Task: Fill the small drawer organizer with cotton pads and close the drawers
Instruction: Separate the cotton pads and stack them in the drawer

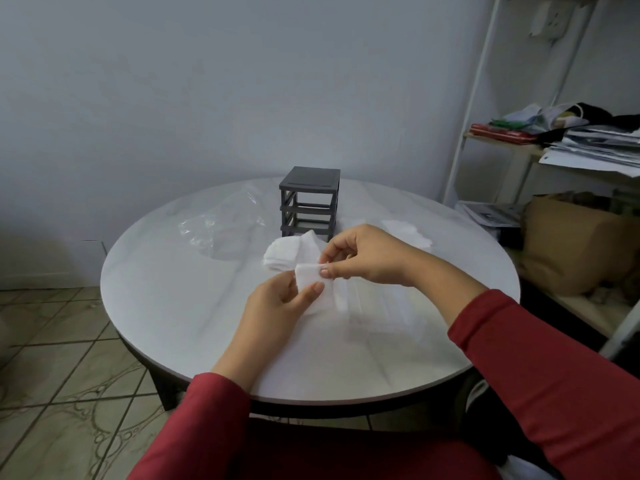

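The left hand (277, 301) and right hand (367, 258) each pinch the same cotton pad (306, 277); the grey drawer organizer (309, 202) stands upright just beyond them, nearer the right hand.

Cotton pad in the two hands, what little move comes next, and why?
Probably lower the square white cotton pad, pinched by the left hand and right hand, into what looks like a clear drawer just below; the dark grey organizer frame shows open slots.

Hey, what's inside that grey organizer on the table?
The organizer has see-through upper slots with no drawers. The cotton pads hide part of the lowest slot, so its contents cannot be told.
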